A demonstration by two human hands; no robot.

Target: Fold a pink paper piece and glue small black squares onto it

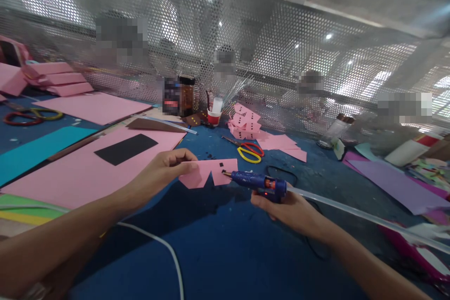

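My left hand is closed on a pink paper cutout, pinching its left end above the blue table. The cutout has a V-shaped notch in its lower edge and a small black square near its right end. A blue hot glue gun is gripped in my right hand, its nozzle at the right part of the cutout, by a second dark spot. A long clear glue stick runs out of the gun's back. Beyond the gun lie scissors with red and yellow handles.
Pink sheets with a black paper rectangle cover the left. At the back stand a brown-filled jar, a red-and-white cup and pink dotted pieces. Purple sheets lie right. A pale cable crosses the front.
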